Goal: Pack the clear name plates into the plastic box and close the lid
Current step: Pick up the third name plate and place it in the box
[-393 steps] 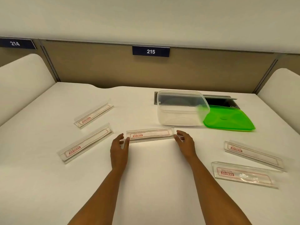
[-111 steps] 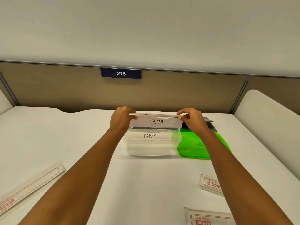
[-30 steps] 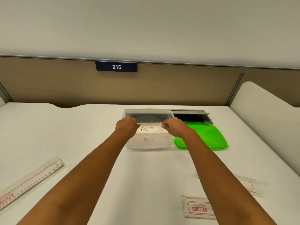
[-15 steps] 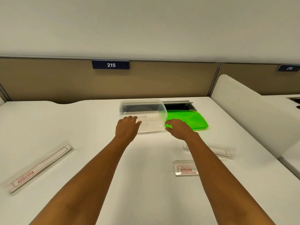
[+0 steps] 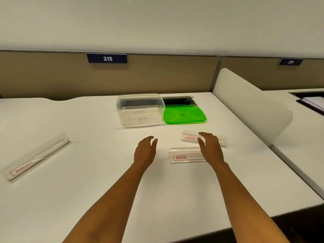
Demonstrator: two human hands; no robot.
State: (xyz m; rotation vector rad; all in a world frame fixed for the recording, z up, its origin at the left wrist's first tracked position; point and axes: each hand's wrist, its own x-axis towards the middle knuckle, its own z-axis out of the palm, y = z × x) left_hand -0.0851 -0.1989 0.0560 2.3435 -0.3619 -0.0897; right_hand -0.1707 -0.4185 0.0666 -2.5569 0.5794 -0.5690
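Note:
The clear plastic box [image 5: 140, 118] stands open at the back of the white desk, with white name plates inside it. Its green lid [image 5: 184, 116] lies flat to its right. Two clear name plates lie at the right: a nearer one [image 5: 184, 156] and a farther one [image 5: 190, 137]. My right hand [image 5: 209, 146] hovers over both with fingers spread, holding nothing. My left hand [image 5: 145, 149] is open, left of the nearer plate and apart from it. A third clear name plate [image 5: 37, 157] lies at the far left.
A dark cable slot [image 5: 177, 100] sits in the desk behind the lid. A white divider panel [image 5: 249, 106] bounds the desk on the right, and a tan partition with the sign 215 [image 5: 107, 58] runs along the back. The desk's front edge is at the lower right.
Both hands have drawn back from the box toward me and to the right. The right hand now hovers over the two plates at the right. The view has tilted down.

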